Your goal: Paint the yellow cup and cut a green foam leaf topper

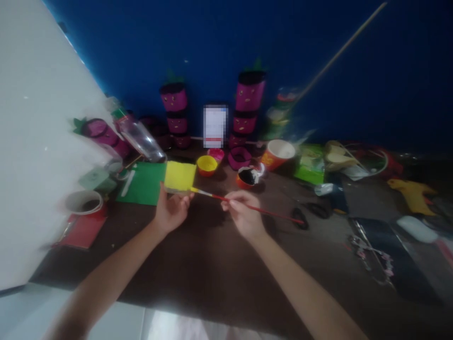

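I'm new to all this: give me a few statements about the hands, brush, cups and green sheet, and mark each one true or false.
1. The right hand holds a red-handled brush. True.
2. The left hand is empty. False: it holds a yellow square piece.
3. The brush's tip is black. False: it is yellow.
4. The cup with yellow contents stands left of the cup with black contents. True.
5. The green sheet lies right of both cups. False: it lies to their left.

Dim where I work. White wall (35, 118) pale at left; blue wall (219, 42) murky toward the right. Glare on floor (184, 326) below. Soft blur over my left hand (171, 211) and right hand (245, 215); right edge smeared, screen (215, 123) pixelated.
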Action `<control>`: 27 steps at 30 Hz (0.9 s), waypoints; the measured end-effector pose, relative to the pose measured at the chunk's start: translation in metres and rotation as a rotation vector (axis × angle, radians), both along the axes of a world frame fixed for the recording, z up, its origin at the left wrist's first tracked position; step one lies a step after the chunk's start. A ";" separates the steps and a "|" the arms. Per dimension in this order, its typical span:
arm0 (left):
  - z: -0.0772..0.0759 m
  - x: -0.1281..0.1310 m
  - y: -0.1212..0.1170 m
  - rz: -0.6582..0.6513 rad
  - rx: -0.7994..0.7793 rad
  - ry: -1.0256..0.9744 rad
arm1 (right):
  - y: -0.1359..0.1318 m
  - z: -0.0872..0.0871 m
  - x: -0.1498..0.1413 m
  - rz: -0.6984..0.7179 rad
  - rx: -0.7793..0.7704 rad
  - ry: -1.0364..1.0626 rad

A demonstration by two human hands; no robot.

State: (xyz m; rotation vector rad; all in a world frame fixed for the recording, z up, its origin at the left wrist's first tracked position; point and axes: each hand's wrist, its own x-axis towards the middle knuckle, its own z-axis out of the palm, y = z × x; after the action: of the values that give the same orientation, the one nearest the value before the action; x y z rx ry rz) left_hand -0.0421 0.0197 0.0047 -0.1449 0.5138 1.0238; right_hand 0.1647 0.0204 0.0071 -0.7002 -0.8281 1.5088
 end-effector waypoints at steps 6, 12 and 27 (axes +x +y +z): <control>0.001 0.001 0.000 -0.010 -0.009 0.026 | -0.001 -0.002 -0.003 0.026 -0.015 -0.046; 0.001 0.001 -0.002 0.007 0.004 -0.005 | 0.001 -0.005 -0.001 -0.025 -0.045 -0.061; 0.007 0.006 0.004 -0.071 -0.062 0.106 | 0.012 0.033 0.032 -0.013 0.427 -0.522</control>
State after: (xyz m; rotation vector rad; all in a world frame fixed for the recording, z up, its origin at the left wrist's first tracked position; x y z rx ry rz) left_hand -0.0359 0.0234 0.0117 -0.1271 0.6430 0.9502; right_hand 0.1970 0.0321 0.0405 -0.7801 -1.4837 1.0877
